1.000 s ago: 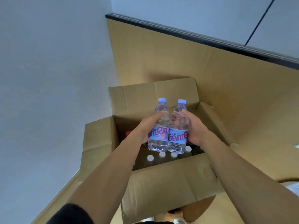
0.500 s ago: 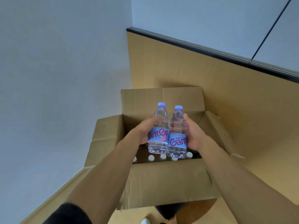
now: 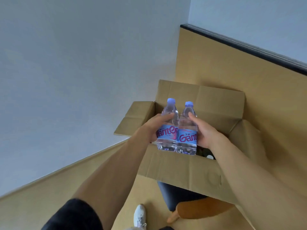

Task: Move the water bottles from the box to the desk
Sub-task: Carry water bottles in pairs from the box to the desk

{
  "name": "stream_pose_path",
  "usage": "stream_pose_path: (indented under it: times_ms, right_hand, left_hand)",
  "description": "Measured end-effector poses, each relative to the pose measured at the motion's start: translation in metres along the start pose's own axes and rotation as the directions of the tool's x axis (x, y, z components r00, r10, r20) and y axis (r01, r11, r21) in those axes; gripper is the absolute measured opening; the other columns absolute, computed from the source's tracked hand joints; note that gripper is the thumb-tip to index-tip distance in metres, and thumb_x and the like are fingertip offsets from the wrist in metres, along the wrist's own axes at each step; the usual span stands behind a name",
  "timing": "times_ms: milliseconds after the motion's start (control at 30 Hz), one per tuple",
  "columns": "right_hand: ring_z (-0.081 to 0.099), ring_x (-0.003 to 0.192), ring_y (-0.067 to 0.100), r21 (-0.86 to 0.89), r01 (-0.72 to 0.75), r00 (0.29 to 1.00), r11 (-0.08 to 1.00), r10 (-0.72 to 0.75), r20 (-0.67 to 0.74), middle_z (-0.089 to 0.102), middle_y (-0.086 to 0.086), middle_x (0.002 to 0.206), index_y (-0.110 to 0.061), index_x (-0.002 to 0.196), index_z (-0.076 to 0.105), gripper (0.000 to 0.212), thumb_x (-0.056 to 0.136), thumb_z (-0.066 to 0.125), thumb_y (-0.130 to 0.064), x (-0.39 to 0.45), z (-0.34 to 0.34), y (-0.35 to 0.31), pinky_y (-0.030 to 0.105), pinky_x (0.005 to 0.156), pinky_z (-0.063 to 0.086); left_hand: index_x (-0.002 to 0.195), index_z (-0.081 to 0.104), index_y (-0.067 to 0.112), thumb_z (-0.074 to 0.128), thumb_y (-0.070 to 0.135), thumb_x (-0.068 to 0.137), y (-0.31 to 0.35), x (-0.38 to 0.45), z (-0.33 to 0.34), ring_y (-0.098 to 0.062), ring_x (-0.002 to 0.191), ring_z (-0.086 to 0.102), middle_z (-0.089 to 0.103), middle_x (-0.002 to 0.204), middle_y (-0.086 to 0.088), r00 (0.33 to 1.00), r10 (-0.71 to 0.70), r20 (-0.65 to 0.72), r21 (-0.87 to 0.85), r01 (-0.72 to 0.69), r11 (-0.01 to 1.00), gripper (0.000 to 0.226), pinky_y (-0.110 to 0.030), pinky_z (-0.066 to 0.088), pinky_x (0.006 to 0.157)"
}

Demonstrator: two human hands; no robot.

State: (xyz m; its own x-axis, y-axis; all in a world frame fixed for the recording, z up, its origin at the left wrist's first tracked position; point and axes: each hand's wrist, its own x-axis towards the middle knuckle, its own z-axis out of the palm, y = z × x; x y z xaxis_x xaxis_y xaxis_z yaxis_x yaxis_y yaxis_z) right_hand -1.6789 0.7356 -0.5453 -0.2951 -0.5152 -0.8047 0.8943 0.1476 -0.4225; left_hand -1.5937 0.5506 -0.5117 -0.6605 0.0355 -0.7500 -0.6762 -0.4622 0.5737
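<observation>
Gripping upright bottles [image 3: 177,128], both hands [image 3: 150,130]

Two readable labels show, both on the water bottles at about the picture's centre. The left bottle [image 3: 167,130] carries a blue band with large magenta script; the letters "anten" can be read, the first letter cut off by the left hand [image 3: 150,128] at its 9 o'clock side. The right bottle [image 3: 187,135] bears the same blue band reading "Gant", the rest hidden at 3 o'clock by the right hand [image 3: 205,134]. Small print above that word is too blurred to read.
</observation>
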Motion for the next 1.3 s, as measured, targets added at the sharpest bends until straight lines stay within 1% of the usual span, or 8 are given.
stream_pose_path:
  times_ms: [100, 267, 400, 567, 700, 967, 1167, 1300]
  right_hand:
    - [0.072, 0.105, 0.033, -0.007, 0.038, 0.998, 0.999, -0.038, -0.057, 0.074, 0.015, 0.117, -0.015, 0.114, 0.070, 0.049, 0.088, 0.068, -0.057, -0.021, 0.008, -0.012, 0.049, 0.093, 0.056]
    - [0.072, 0.105, 0.036, -0.039, 0.072, 0.992, 0.997, -0.075, -0.100, 0.074, 0.016, 0.116, -0.016, 0.108, 0.073, 0.048, 0.088, 0.066, -0.059, -0.063, 0.025, -0.003, 0.052, 0.090, 0.057]
    - [0.073, 0.104, 0.035, -0.012, 0.108, 0.990, 0.994, -0.109, -0.094, 0.073, 0.016, 0.118, -0.017, 0.111, 0.074, 0.053, 0.084, 0.069, -0.062, -0.095, 0.042, 0.002, 0.049, 0.079, 0.060]
    - [0.072, 0.105, 0.035, 0.005, 0.194, 0.977, 0.981, -0.193, -0.095, 0.072, 0.016, 0.120, -0.018, 0.121, 0.067, 0.062, 0.076, 0.074, -0.061, -0.132, 0.065, -0.008, 0.050, 0.089, 0.057]
    - [0.072, 0.101, 0.035, 0.001, 0.262, 0.960, 0.965, -0.260, -0.104, 0.073, 0.017, 0.113, -0.014, 0.119, 0.065, 0.052, 0.087, 0.069, -0.054, -0.156, 0.079, -0.003, 0.048, 0.092, 0.057]
    - [0.074, 0.093, 0.032, -0.036, 0.346, 0.921, 0.937, -0.347, -0.180, 0.075, 0.017, 0.107, -0.009, 0.107, 0.072, 0.048, 0.091, 0.063, -0.054, -0.185, 0.096, 0.012, 0.045, 0.088, 0.058]
    - [0.071, 0.103, 0.034, -0.074, 0.353, 0.913, 0.933, -0.360, -0.191, 0.073, 0.018, 0.118, -0.009, 0.117, 0.070, 0.058, 0.088, 0.066, -0.059, -0.198, 0.102, 0.013, 0.047, 0.091, 0.058]
    - [0.069, 0.112, 0.036, -0.100, 0.365, 0.913, 0.925, -0.377, -0.156, 0.071, 0.018, 0.121, -0.007, 0.123, 0.068, 0.066, 0.086, 0.066, -0.061, -0.205, 0.107, 0.008, 0.049, 0.095, 0.057]
  left_hand:
    - [0.109, 0.065, 0.015, 0.066, 0.034, 0.097, 0.014, -0.017, 0.010, -0.023, 0.076, 0.075, 0.076, 0.090, -0.009, 1.000, -0.014, -0.005, 0.021, 0.015, 1.000, 0.022, -0.035, 0.062, 0.066]
    - [0.120, 0.061, 0.023, 0.068, 0.040, 0.095, 0.019, -0.057, 0.017, -0.028, 0.091, 0.074, 0.076, 0.100, -0.010, 0.999, 0.003, 0.039, 0.073, -0.005, 0.997, 0.031, -0.045, 0.063, 0.080]
    - [0.115, 0.060, 0.022, 0.067, 0.037, 0.096, 0.029, -0.085, 0.020, -0.026, 0.082, 0.075, 0.078, 0.092, -0.006, 0.995, 0.067, 0.075, 0.115, -0.075, 0.991, 0.025, -0.046, 0.062, 0.078]
    - [0.109, 0.061, 0.022, 0.065, 0.037, 0.097, 0.049, -0.111, 0.028, -0.024, 0.080, 0.076, 0.078, 0.092, -0.006, 0.982, 0.127, 0.140, 0.159, -0.148, 0.976, 0.020, -0.046, 0.062, 0.076]
    - [0.111, 0.060, 0.022, 0.068, 0.037, 0.095, 0.054, -0.128, 0.031, -0.026, 0.080, 0.076, 0.078, 0.090, -0.006, 0.976, 0.133, 0.171, 0.177, -0.164, 0.970, 0.023, -0.047, 0.063, 0.076]
    - [0.129, 0.054, 0.018, 0.074, 0.044, 0.089, 0.054, -0.156, 0.035, -0.041, 0.115, 0.066, 0.066, 0.128, -0.022, 0.982, 0.109, 0.153, 0.212, -0.141, 0.967, 0.052, -0.065, 0.050, 0.096]
    - [0.140, 0.050, 0.016, 0.071, 0.043, 0.091, 0.054, -0.173, 0.041, -0.035, 0.106, 0.066, 0.063, 0.133, -0.021, 0.981, 0.098, 0.168, 0.185, -0.130, 0.974, 0.061, -0.056, 0.049, 0.104]
    - [0.139, 0.051, 0.017, 0.068, 0.042, 0.093, 0.057, -0.185, 0.041, -0.035, 0.106, 0.065, 0.067, 0.124, -0.022, 0.982, 0.115, 0.149, 0.198, -0.144, 0.970, 0.055, -0.055, 0.048, 0.106]
